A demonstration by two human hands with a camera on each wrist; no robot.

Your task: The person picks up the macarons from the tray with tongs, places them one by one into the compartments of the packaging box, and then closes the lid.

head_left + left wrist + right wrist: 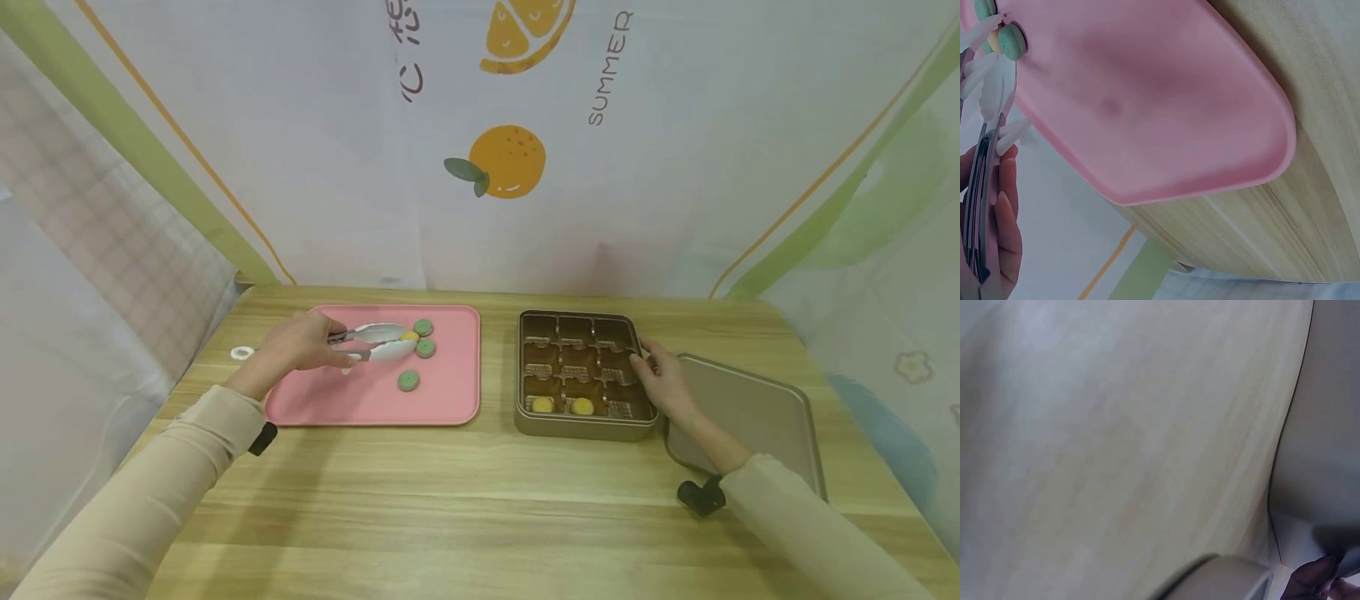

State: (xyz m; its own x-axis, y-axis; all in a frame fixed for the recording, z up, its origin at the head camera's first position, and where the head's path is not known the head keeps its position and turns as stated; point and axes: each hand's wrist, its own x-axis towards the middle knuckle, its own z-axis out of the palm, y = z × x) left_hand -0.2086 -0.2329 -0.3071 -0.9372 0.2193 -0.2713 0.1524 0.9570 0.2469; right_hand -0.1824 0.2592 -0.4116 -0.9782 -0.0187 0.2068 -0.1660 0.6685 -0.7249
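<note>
My left hand point(303, 340) grips metal tongs point(982, 194) with white tips, over the pink tray point(450, 400). The tong tips stand on either side of a yellow macaron point(409, 336); whether they touch it I cannot tell. Beside it lie green macarons point(425, 348), one more sitting nearer the front of the tray. On the right, my right hand point(666, 382) holds the right wall of a gold tin box point(585, 429), thumb at the rim. Its divided brown insert point(576, 358) has two yellow macarons point(582, 407) in the front row, left and middle compartments.
A flat gold lid point(757, 408) lies right of the box, partly under my right forearm. A small white ring point(242, 352) lies left of the tray. A printed curtain point(337, 183) hangs behind the wooden table point(465, 508).
</note>
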